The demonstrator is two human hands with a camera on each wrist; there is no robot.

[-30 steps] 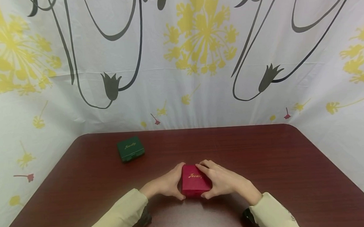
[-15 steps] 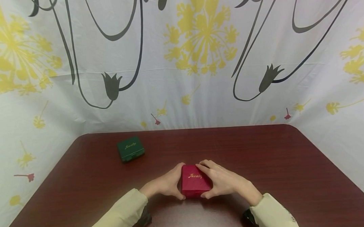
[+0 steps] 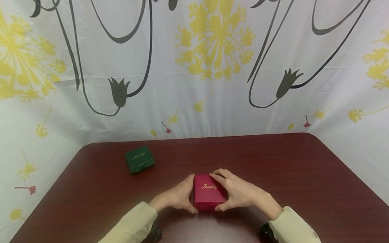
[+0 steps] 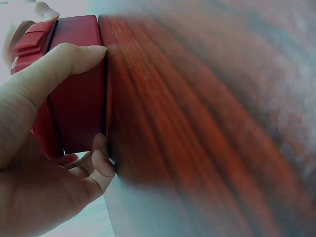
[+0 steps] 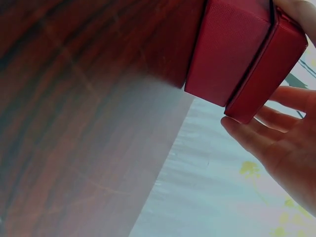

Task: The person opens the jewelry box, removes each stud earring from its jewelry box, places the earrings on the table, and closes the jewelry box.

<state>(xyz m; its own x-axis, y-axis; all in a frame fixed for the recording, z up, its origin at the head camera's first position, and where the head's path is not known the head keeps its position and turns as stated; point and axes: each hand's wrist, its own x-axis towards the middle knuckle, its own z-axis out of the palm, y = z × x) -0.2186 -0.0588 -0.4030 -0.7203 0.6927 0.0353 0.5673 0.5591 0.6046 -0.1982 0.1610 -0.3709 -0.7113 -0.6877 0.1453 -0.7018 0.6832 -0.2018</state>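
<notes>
A red box with gold lettering on its lid stands on the table between both hands. The left hand grips its left side; in the left wrist view that hand's thumb lies across the lower part of the box, with fingers curled at the far side. From the right, the right hand holds the lid part, thumb at the front and fingers at the back. The right wrist view shows fingertips of the right hand at the lid's edge, and a dark seam between lid and base.
A green box with gold lettering lies at the back left of the dark red-brown table. Behind the table and at its sides hangs a white curtain with yellow flowers and grey stems.
The right hand and the red box's lid have shifted very slightly toward the back, the hand also a little to the right. The left hand looks nearly unchanged.
</notes>
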